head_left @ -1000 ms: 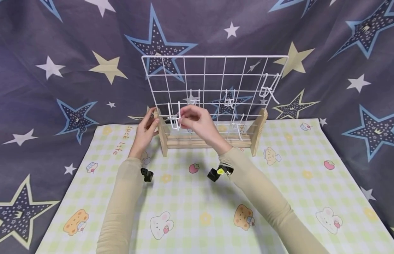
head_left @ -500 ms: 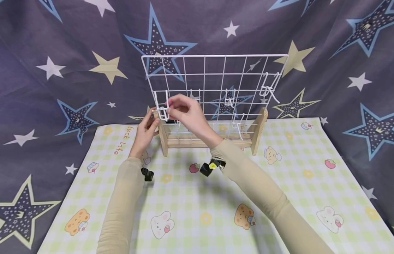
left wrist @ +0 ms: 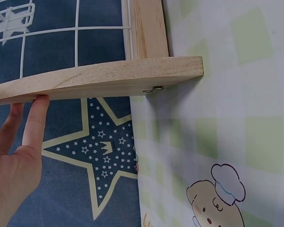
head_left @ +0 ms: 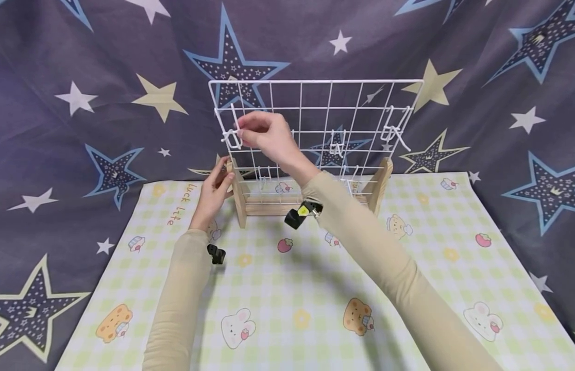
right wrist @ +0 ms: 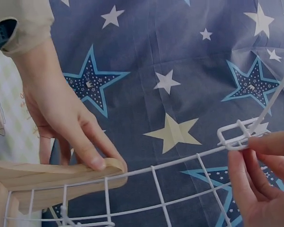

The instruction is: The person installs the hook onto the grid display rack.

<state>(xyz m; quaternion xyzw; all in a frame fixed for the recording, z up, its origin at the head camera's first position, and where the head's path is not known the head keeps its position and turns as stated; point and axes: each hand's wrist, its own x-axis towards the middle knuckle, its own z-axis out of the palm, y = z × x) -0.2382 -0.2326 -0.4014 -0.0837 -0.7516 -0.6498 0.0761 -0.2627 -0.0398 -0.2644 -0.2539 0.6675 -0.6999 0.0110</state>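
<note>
My right hand (head_left: 269, 136) pinches a white wire hook (head_left: 232, 138) between thumb and fingertips at the left edge of a white wire grid rack (head_left: 315, 81). In the right wrist view, the hook's square loop (right wrist: 227, 127) lies right at the grid's side wire, and its long prongs stick out past the fingers. My left hand (head_left: 214, 193) rests against the outer side of the rack's left wooden post (head_left: 238, 201). In the left wrist view, two fingers (left wrist: 35, 120) of it press their tips against the post's outer face.
Several more white hooks hang on the grid, including one at the upper right (head_left: 390, 133) and one in the middle (head_left: 336, 149). A wooden post (head_left: 382, 180) holds the grid's right side. The checked tablecloth (head_left: 176, 304) stretches out in front; a starry curtain (head_left: 287, 51) hangs behind.
My right hand has raised the hook leftward and up, from the lower left of the grid to its left edge higher up. The left hand has stayed at the post.
</note>
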